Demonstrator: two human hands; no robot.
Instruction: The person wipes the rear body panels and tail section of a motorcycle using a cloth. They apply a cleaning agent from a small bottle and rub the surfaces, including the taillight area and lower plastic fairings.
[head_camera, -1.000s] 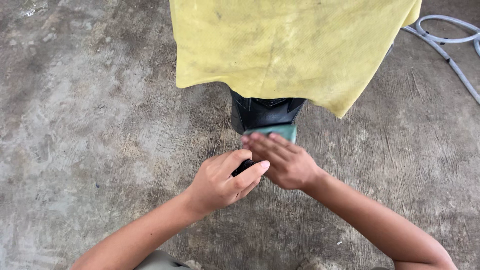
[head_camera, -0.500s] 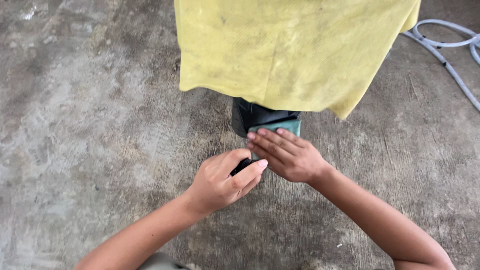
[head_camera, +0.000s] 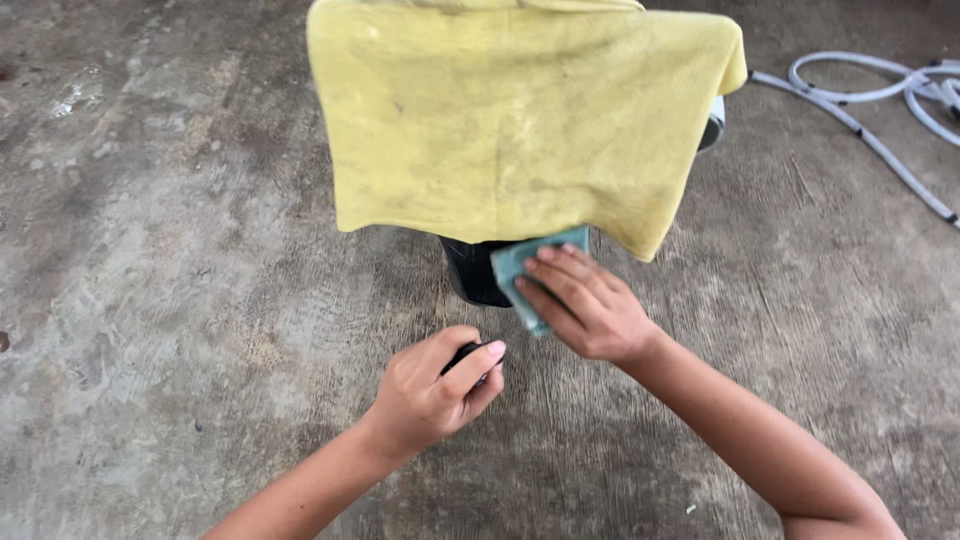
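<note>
Two hands in my view right now, both low over the concrete floor (head_camera: 150, 300). My left hand (head_camera: 435, 390) is curled tight around a small black cap (head_camera: 467, 352). I can only see a sliver of it poking out between thumb and fingers, so I can't tell its exact shape. My right hand (head_camera: 585, 305) is pressing a teal sponge (head_camera: 520, 265) flat against the side of a black container (head_camera: 478, 272), fingers spread over the sponge and thumb tucked under. The sponge sits tilted, one corner pointing up toward the cloth.

That container is mostly hidden: a big yellow cloth (head_camera: 510, 120), kinda stained, hangs over the top of it and covers everything but the lower front. Only a dark rounded bit shows beneath the cloth's bottom edge, just left of the sponge. A sliver of something pale and rounded (head_camera: 712, 125) peeks out at the cloth's right side, can't tell what it is.

Left hand is apart from the container, a bit nearer me, and the two hands aren't touching. Over by the far right edge of the floor there's a grey hose (head_camera: 870, 110) looped around, well apart from everything else. Floor looks rough and blotchy, with wet-looking patches at the far left.
</note>
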